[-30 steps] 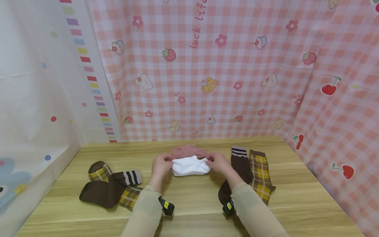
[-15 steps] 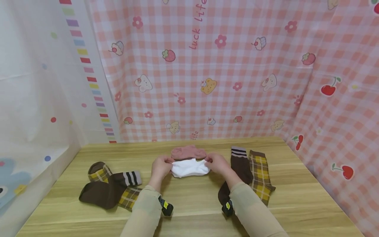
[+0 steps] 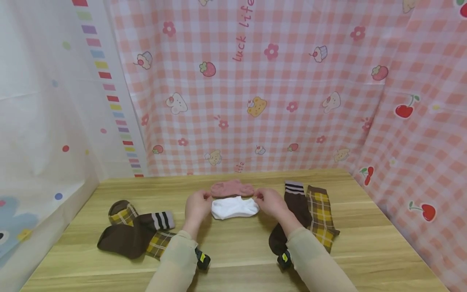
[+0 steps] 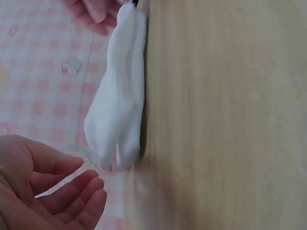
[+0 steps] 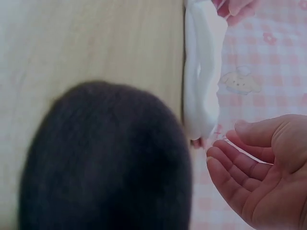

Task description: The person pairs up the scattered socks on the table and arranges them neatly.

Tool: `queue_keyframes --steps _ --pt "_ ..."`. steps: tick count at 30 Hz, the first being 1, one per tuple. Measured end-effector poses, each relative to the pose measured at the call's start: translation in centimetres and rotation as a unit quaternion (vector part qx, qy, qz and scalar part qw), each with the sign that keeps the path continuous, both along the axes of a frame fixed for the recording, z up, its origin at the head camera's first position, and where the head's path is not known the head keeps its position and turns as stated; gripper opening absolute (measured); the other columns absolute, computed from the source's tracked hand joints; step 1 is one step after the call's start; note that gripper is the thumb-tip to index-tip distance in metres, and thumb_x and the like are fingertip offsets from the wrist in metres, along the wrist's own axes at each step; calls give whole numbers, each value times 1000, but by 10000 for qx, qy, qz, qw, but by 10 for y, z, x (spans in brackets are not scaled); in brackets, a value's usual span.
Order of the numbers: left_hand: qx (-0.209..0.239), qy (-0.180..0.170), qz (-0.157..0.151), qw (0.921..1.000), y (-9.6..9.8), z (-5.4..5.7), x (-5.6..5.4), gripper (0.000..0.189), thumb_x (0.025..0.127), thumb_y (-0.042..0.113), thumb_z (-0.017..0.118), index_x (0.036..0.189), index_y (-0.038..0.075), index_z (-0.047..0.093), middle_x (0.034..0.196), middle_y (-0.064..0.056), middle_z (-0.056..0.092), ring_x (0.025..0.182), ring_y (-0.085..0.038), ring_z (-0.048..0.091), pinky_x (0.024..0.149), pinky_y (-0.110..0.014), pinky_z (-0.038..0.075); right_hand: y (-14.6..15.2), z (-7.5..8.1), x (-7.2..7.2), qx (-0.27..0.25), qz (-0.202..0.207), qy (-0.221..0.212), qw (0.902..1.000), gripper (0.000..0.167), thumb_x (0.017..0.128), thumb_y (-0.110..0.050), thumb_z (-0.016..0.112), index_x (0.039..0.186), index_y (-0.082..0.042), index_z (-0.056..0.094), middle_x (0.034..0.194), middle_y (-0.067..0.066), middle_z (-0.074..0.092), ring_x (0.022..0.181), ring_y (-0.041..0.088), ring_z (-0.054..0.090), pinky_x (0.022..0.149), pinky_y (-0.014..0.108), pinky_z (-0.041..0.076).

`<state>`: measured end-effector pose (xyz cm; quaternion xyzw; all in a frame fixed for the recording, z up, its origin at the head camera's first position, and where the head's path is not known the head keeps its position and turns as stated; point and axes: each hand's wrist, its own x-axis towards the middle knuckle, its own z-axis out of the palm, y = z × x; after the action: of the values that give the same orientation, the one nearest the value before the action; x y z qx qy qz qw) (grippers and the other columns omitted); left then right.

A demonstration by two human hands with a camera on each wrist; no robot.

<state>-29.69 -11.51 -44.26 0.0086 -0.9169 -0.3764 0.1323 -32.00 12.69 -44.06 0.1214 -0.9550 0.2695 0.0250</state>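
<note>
While fingers (image 4: 72, 195) of left hand (image 3: 197, 209) and right hand (image 3: 271, 202) curve loosely, holding nothing, the white sock (image 3: 235, 208) lies lengthwise between them, neither plainly nearer.

Left hand (image 3: 198, 206) and right hand (image 3: 271, 202) now off the 2 ends of the white sock (image 3: 235, 208)

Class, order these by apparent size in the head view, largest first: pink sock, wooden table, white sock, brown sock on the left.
1. wooden table
2. brown sock on the left
3. white sock and pink sock: similar, so unranked; the white one lies nearer the camera
</note>
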Motion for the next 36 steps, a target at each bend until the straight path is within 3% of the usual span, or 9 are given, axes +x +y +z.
queue_keyframes --steps 3,6,11,16,21,24,30,36 --pt "-451 376 -349 9977 4 3 6 22 87 2 63 106 -2 74 97 -16 72 88 -33 67 78 -47 53 -1 4 5 89 189 215 9995 13 93 -13 68 102 -4 70 90 5 67 84 21 62 79 41 51" --pt "-803 806 -895 9895 9 2 10 24 85 0 64 107 -3 73 98 -17 72 90 -35 67 79 -48 53 -3 8 10 78 548 451 9974 17 92 -13 69 104 -1 71 93 8 68 86 24 63 80 43 52" --pt "-1245 1499 -1677 9664 17 -2 17 19 82 -3 68 100 -6 72 99 -18 71 96 -38 66 88 -49 50 -10 13 21 107 1142 613 9915 33 93 -14 69 123 0 67 114 15 69 104 32 65 90 49 50" --pt "-1932 1711 -2092 9432 22 -1 27 20 80 -1 72 100 -4 72 108 -22 68 101 -40 64 92 -50 48 -15 12 28 439 1769 971 9784 32 91 -9 70 119 4 66 116 17 68 112 36 61 97 50 46" --pt "-2619 1667 -2384 9202 23 -2 34 24 81 4 74 104 -2 71 123 -28 62 114 -44 57 101 -52 44 -17 8 33 848 2280 1193 9626 29 90 -6 69 116 5 65 114 18 67 106 35 63 95 47 48" --pt "-2966 1459 -2465 9110 23 -3 40 26 84 8 73 109 0 70 128 -27 59 120 -42 55 103 -50 43 -17 5 36 1008 2328 1224 9595 28 91 -7 69 116 5 65 115 18 67 107 34 62 95 47 48" --pt "-3337 869 -2525 9041 24 -3 48 35 85 12 71 119 2 68 136 -26 54 128 -42 49 105 -48 41 -17 -1 39 1174 2281 1189 9592 30 90 -9 71 116 3 65 117 18 66 110 34 61 98 47 46" --pt "-3555 465 -2717 8931 20 -5 47 37 85 16 73 118 2 67 138 -27 51 129 -44 47 107 -49 39 -17 0 42 1322 2400 857 9579 36 90 -9 70 123 5 64 129 23 60 119 38 57 103 48 43"
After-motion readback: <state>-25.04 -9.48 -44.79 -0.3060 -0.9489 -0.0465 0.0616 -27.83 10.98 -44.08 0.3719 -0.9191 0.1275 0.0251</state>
